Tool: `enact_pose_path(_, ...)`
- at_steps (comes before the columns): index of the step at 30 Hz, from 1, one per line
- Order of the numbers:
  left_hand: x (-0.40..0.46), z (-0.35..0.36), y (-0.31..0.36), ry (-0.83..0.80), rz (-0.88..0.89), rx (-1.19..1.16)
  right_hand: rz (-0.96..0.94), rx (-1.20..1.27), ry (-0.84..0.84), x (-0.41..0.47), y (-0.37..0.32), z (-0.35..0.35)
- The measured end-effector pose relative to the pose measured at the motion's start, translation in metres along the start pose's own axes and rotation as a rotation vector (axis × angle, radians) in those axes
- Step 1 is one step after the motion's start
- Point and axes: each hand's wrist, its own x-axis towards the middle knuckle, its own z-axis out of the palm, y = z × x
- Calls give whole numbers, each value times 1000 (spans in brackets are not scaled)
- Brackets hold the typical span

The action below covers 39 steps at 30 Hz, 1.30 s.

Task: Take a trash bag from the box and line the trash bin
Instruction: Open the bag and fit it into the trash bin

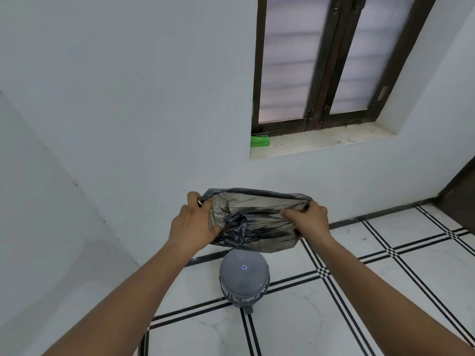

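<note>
A dark grey trash bag hangs in the air in front of me, its mouth pulled partly apart. My left hand grips its left edge and my right hand grips its right edge. Directly below the bag stands a grey pedal trash bin with its domed lid shut and a small blue mark on top. A green box of bags lies on the window sill at its left end, well above and beyond the bag.
A white wall stands close behind the bin. A dark-framed window sits above the stone sill. White floor tiles with black stripe lines spread to the right. A dark door frame is at the far right.
</note>
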Motion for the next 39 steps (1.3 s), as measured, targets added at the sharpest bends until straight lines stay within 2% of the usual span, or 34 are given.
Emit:
enact_pose_path(2, 1, 5, -1, 15, -54, 84, -129, -190, 51, -11, 1, 7)
enact_pose_path(5, 2, 2, -4, 84, -114, 209, -439, -520, 110, -20, 5, 12)
enact_pose_path(8, 3, -2, -14, 130, -138, 319, -635, -743, 19, -19, 11, 9)
enact_pose_path(11, 6, -1, -27, 127, -167, 197, -513, -1068, -11, -16, 15, 2)
enact_pose_path(13, 7, 1, -35, 128, -132, 190, -351, -1144, 7, -14, 17, -2)
enact_pose_path(17, 7, 12, -34, 38, -150, 97, -137, -930, -107, 0, 6, -2)
enact_pose_path(21, 19, 9, -10, -145, -311, -489, 115, -130, -356, 4, -18, 8)
enact_pose_path(23, 24, 3, 6, -165, -249, -532, 118, 96, -411, 2, -30, 12)
enact_pose_path(24, 25, 1, 13, -111, -199, -456, 62, 176, -398, 2, -36, 15)
enact_pose_path(26, 25, -1, 21, 165, -105, -321, -169, 230, -237, 3, -43, 22)
enact_pose_path(28, 19, -2, 24, 453, -25, -239, -525, 58, 63, 6, -40, 24)
enact_pose_path(30, 12, 3, 22, 546, 38, -168, -832, -265, 271, 5, -29, 22)
enact_pose_path(31, 9, 9, 18, 492, 66, -105, -875, -486, 244, 8, -20, 21)
enact_pose_path(32, 7, 16, 13, 372, 95, -39, -813, -729, 121, 10, -12, 20)
enact_pose_path(34, 4, 30, -1, -35, 136, 47, -433, -1124, -317, 11, -3, 16)
enact_pose_path(35, 2, 36, -7, -268, 128, 59, -213, -1170, -549, 10, -2, 15)
enact_pose_path(36, 1, 40, -12, -467, 86, 61, -45, -1125, -704, 9, -3, 14)
enact_pose_path(37, 1, 41, -14, -582, 27, 46, 25, -1040, -733, 9, -5, 13)
enact_pose_path(38, 0, 40, -13, -590, -36, 13, -7, -947, -669, 11, -6, 13)
enact_pose_path(39, 0, 38, -9, -497, -98, -19, -111, -848, -540, 17, -5, 14)
